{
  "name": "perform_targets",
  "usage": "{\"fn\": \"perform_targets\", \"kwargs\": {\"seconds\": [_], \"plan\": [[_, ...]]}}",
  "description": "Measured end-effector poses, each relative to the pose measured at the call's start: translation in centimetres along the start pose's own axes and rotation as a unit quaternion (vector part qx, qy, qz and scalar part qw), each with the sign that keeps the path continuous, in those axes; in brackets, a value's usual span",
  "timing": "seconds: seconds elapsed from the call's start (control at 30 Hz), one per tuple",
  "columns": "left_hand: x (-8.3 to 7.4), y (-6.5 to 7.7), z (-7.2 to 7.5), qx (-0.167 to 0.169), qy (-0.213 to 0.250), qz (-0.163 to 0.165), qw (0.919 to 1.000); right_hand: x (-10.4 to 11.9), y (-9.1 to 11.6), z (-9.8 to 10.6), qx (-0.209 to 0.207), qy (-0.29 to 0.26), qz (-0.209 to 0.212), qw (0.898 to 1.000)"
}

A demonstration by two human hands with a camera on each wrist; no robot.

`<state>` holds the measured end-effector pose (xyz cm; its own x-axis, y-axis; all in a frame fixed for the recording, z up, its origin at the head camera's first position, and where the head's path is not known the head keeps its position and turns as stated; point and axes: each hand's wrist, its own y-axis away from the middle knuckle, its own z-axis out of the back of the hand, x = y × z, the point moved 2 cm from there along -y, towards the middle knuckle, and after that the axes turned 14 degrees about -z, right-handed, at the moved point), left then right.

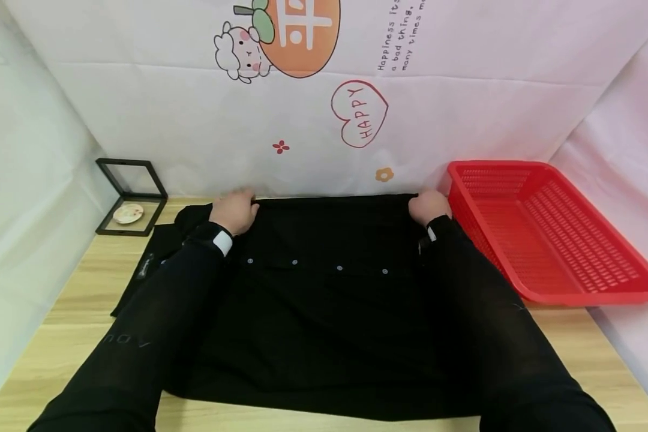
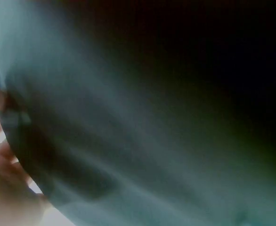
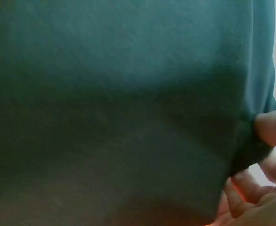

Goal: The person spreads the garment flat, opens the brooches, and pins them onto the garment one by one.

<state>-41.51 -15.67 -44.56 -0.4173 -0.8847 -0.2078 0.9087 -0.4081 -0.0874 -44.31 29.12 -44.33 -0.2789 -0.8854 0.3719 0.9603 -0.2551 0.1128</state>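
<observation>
A black buttoned shirt (image 1: pixel 324 336) is spread across the wooden table, with a row of small pale buttons running sideways over it. At its far left, near the folded part of the cloth, my left hand (image 1: pixel 233 212) grips the far edge. My right hand (image 1: pixel 429 207) pinches the far right corner, beside the basket. Close up in the right wrist view, the thumb (image 3: pixel 272 128) and fingers hold the shirt's edge between them. Dark, blurred cloth fills most of the left wrist view, with part of the left hand (image 2: pixel 8 188) at its left edge.
A red plastic basket (image 1: pixel 510 264) stands at the right, close to the right forearm. In the back left corner sits a black-framed clear case (image 1: pixel 153 222) holding a small round patterned piece. White printed cloth (image 1: pixel 167 120) walls the back and sides. Bare wood (image 1: pixel 70 336) shows at the left.
</observation>
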Motion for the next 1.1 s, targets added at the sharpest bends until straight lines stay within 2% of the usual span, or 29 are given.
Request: {"fn": "perform_targets", "kwargs": {"seconds": [0.1, 0.23, 0.33, 0.4, 0.6, 0.7, 0.8, 0.87, 1.0, 1.1], "plan": [[1.2, 0.2, 0.5, 0.031, 0.005, 0.011, 0.9994, -0.7, 0.1, 0.5, 0.003, 0.016, -0.029, 0.999], [3.0, 0.9, 1.7, 0.068, 0.011, 0.033, 0.9971, -0.7, 0.5, 0.9, 0.042, 0.035, -0.035, 0.998], [3.9, 1.2, 2.5, 0.075, 0.013, 0.04, 0.9963, -0.8, 0.7, 1.1, 0.071, 0.052, -0.013, 0.996], [4.5, 1.3, 2.7, 0.076, 0.017, 0.044, 0.996, -1.0, 0.7, 1.1, 0.075, 0.066, 0.002, 0.995], [5.7, 1.8, 2.7, 0.08, 0.023, 0.054, 0.9951, -1.3, 0.7, 0.5, 0.087, 0.104, 0.023, 0.991], [5.8, 2.0, 2.9, 0.053, 0.023, 0.079, 0.9952, -1.5, 0.7, 0.2, 0.085, 0.114, 0.019, 0.99], [5.9, 2.0, 3.3, 0.009, 0.023, 0.106, 0.9941, -1.7, 0.6, 0.1, 0.06, 0.113, 0.009, 0.992], [5.9, 1.9, 3.4, -0.019, 0.029, 0.112, 0.9932, -1.8, 0.7, 0.2, 0.043, 0.111, -0.001, 0.993], [5.7, 1.7, 3.3, -0.042, 0.039, 0.084, 0.9948, -1.4, 1.1, 0.4, 0.009, 0.102, -0.022, 0.995], [4.8, 1.9, 3.2, -0.074, -0.003, 0.058, 0.9955, -0.6, 1.5, 0.2, -0.051, 0.102, -0.007, 0.993]]}}
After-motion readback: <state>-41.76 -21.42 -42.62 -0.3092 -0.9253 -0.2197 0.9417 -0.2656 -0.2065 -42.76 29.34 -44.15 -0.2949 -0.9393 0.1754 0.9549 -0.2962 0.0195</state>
